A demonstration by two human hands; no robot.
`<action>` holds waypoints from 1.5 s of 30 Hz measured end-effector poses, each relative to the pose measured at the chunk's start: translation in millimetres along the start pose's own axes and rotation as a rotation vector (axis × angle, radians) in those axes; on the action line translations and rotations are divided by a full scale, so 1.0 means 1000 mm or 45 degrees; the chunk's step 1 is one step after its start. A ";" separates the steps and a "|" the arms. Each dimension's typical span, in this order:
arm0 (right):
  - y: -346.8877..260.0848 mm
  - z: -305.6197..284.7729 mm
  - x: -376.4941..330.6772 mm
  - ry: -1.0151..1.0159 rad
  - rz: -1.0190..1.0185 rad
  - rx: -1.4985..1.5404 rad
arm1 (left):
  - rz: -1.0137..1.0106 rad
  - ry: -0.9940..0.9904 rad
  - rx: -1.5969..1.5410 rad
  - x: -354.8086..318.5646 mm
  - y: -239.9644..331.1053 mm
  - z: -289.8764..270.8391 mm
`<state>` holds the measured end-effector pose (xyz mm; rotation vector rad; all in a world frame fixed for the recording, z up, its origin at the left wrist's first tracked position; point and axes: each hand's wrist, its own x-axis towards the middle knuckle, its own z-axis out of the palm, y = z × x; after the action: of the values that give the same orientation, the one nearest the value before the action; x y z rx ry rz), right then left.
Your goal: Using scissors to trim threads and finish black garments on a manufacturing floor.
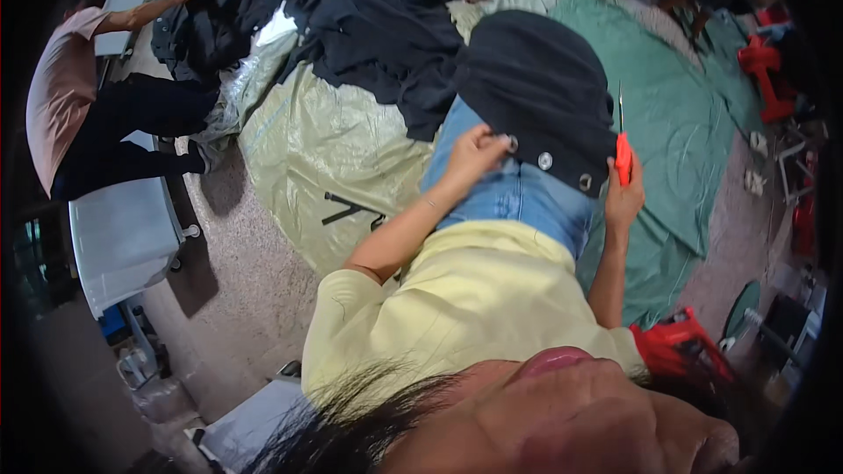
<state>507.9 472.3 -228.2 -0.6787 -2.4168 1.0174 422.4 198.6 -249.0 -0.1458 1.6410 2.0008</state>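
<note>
left hand [474,151] pinching dark garment [536,88] by metal snaps – right hand [623,197] gripping red-handled snips [622,154].

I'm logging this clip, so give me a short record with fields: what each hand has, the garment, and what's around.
left hand: pinching the edge of the black garment beside a metal snap button
right hand: gripping red-handled thread snips, blade pointing up
garment: black garment draped over the lap, on blue jeans, with metal snaps along its hem
surroundings: pile of black clothes on an olive tarp, green tarp, red crate
other person: bending at the far left
</note>
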 end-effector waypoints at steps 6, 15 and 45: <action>0.031 -0.014 -0.015 -0.053 0.076 -0.009 | 0.069 0.200 -0.297 0.012 0.016 0.017; -0.093 -0.054 -0.011 -0.271 -0.348 0.032 | 0.199 -0.036 -0.661 0.029 0.157 -0.118; -0.133 0.009 -0.027 -0.460 -0.274 -0.008 | 0.060 -0.095 -0.910 0.045 0.026 -0.070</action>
<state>488.8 370.2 -140.2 -0.2413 -2.7259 1.1201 354.9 145.2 -262.0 -0.2855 0.8259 2.5085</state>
